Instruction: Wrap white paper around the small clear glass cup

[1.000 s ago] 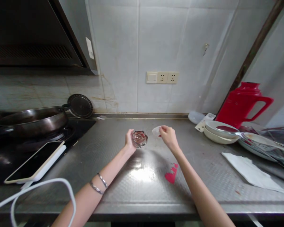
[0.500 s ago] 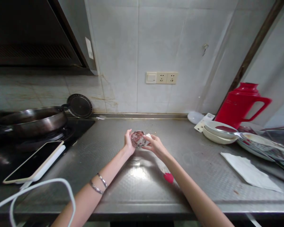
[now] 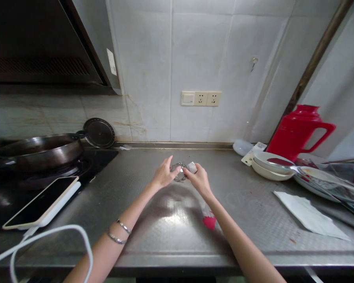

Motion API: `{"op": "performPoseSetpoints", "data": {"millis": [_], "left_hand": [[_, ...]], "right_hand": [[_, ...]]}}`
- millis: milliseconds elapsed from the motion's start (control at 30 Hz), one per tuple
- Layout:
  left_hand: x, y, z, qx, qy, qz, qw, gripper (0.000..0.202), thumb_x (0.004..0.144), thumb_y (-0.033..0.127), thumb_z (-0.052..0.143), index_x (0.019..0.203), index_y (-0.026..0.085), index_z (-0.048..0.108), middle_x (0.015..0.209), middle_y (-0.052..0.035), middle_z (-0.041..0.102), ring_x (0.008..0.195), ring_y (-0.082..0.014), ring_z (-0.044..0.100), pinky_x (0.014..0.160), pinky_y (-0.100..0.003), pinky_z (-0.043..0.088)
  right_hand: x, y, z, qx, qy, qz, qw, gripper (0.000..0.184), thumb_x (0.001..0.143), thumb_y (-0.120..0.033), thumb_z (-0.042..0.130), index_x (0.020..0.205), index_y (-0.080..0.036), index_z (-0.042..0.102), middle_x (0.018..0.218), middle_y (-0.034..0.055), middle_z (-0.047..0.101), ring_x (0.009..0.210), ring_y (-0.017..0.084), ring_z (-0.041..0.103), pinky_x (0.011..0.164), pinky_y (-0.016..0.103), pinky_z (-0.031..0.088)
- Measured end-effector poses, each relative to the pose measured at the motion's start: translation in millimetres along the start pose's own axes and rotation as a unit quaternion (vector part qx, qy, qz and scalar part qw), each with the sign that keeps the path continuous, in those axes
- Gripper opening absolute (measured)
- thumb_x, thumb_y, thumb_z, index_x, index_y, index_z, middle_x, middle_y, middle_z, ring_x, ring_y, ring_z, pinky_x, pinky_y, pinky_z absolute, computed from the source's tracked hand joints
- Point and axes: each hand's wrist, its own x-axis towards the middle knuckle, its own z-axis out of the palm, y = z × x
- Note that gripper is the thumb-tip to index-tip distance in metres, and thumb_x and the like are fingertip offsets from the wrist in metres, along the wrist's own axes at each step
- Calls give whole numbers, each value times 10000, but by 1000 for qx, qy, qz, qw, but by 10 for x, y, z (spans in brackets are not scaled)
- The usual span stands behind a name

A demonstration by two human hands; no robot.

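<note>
My left hand (image 3: 163, 175) grips a small clear glass cup (image 3: 179, 173) above the steel counter (image 3: 171, 220), fingers curled round its left side. My right hand (image 3: 198, 180) is closed in a pinch on a small white wad (image 3: 192, 167), pressed against the cup's right rim. The two hands meet at the cup in the middle of the counter. Two bracelets (image 3: 118, 232) circle my left wrist. A red smear (image 3: 209, 222) lies on the counter beneath my right forearm.
A dark pan (image 3: 38, 149) sits on the stove at left, with a round lid (image 3: 99, 133) behind. A phone (image 3: 41, 202) and white cable (image 3: 47, 239) lie front left. Stacked bowls (image 3: 271, 165), plates, a red jug (image 3: 301, 127) and white paper (image 3: 308, 214) occupy the right.
My right hand moved left with the white wad, from apart from the cup to against its rim. The left hand turned the cup and shifted slightly right.
</note>
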Motion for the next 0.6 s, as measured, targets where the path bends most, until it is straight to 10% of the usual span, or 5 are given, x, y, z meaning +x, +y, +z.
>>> {"op": "performPoseSetpoints", "data": {"millis": [200,600], "left_hand": [[-136,-48,93,101,-98,-51,989,933,354,227,869,1208,160,498,1386,-213,417,1317,-399,335,1089,-435,232],[-123,-317,223,54,16,-6,998,842,371,203,865,1115,170,472,1174,-158,528,1171,-344,472,1002,-426,335]], "right_hand": [[-29,-65,-41,-83,12,-6,996,307,697,-367,573,908,-149,619,740,63,682,662,192,612,583,262,430],[-86,-41,56,-5,-11,-56,998,359,791,-470,525,914,-156,647,757,52,670,675,171,591,638,266,458]]}}
